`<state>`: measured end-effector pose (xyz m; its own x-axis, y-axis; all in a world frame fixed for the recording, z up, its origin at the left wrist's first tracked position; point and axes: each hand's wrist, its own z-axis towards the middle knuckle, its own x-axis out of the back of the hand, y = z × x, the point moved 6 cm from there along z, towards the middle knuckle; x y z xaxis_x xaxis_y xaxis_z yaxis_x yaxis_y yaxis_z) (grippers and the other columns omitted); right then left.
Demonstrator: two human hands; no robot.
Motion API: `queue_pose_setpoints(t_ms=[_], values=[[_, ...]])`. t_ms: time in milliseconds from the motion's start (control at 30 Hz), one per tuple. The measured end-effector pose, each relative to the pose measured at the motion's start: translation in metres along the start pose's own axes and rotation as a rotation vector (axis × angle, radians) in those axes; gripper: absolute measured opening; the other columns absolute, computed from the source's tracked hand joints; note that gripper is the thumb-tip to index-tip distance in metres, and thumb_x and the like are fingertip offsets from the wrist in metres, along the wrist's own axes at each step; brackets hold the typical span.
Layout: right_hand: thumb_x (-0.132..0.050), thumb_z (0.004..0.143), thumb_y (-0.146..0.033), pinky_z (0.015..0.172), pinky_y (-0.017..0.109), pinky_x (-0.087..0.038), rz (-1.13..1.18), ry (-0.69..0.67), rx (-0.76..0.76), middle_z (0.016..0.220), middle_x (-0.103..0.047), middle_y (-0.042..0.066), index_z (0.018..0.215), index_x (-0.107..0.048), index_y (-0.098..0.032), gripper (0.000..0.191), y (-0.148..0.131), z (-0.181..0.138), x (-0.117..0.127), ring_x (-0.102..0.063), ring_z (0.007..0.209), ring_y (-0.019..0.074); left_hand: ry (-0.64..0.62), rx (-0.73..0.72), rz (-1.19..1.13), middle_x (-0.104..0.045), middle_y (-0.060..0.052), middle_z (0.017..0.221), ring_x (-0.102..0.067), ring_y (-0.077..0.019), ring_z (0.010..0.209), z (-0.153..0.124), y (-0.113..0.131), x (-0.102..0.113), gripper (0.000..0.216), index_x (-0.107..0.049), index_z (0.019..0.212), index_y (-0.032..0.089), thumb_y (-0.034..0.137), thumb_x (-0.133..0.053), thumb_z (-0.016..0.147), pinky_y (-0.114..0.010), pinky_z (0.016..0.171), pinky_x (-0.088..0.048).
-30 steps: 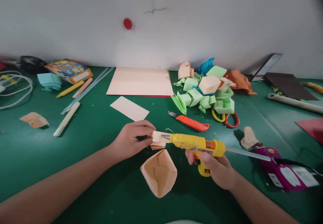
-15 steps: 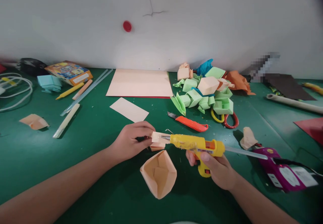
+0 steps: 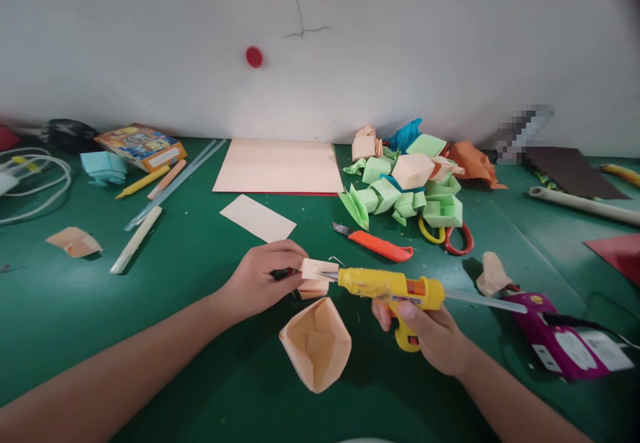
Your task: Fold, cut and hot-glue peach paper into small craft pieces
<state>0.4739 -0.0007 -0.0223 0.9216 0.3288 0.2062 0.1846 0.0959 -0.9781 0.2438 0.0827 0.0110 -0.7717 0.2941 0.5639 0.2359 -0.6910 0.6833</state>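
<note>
My left hand (image 3: 260, 278) pinches a small folded peach paper piece (image 3: 315, 276) just above the green table (image 3: 200, 336). My right hand (image 3: 430, 336) grips the handle of a yellow glue gun (image 3: 393, 285), a finger on its trigger. The gun's metal tip touches the small paper piece. A clear glue stick (image 3: 483, 300) sticks out of the gun's back. Below the hands lies an open folded peach paper cup shape (image 3: 316, 343).
An orange box cutter (image 3: 377, 244) and scissors (image 3: 450, 235) lie behind the hands, near a heap of folded green and peach papers (image 3: 407, 183). Peach sheets (image 3: 280, 165), sticks (image 3: 135, 238), a boxed item (image 3: 143, 143) and cables (image 3: 30, 176) lie left; a purple package (image 3: 555, 340) right.
Almost nothing has changed; both hands keep their hold with the glue gun's tip on the small paper piece. The view has shifted slightly.
</note>
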Motion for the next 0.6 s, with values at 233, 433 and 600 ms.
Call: queue_pose_setpoints(t_ms=[233, 433, 600], values=[[-0.040, 0.103, -0.059, 0.065, 0.035, -0.044, 0.002, 0.021, 0.017, 0.075, -0.057, 0.005, 0.075, -0.060, -0.020, 0.052, -0.0031, 0.0010, 0.0005, -0.053, 0.071, 0.0196, 0.000, -0.030, 0.006, -0.073, -0.007, 0.089, -0.068, -0.0130, 0.071, 0.0004, 0.0017, 0.0006, 0.014, -0.074, 0.082, 0.018, 0.018, -0.064, 0.091, -0.020, 0.062, -0.053], [-0.039, 0.102, -0.062, 0.063, 0.034, -0.042, 0.030, 0.035, -0.020, 0.076, -0.056, 0.005, 0.075, -0.060, -0.019, 0.055, 0.0040, -0.0007, 0.0022, -0.052, 0.072, 0.0199, -0.010, -0.044, 0.010, -0.072, -0.006, 0.089, -0.068, -0.0129, 0.073, 0.0002, 0.0019, 0.0003, 0.012, -0.073, 0.083, 0.017, 0.015, -0.064, 0.091, -0.020, 0.064, -0.052], [-0.039, 0.102, -0.062, 0.064, 0.034, -0.041, 0.040, 0.035, -0.027, 0.076, -0.055, 0.005, 0.075, -0.059, -0.020, 0.055, 0.0058, -0.0023, 0.0029, -0.050, 0.072, 0.0194, -0.012, -0.034, 0.000, -0.072, -0.006, 0.090, -0.068, -0.0124, 0.073, -0.0014, 0.0001, -0.0003, 0.011, -0.073, 0.082, 0.016, 0.013, -0.065, 0.089, -0.019, 0.064, -0.051]])
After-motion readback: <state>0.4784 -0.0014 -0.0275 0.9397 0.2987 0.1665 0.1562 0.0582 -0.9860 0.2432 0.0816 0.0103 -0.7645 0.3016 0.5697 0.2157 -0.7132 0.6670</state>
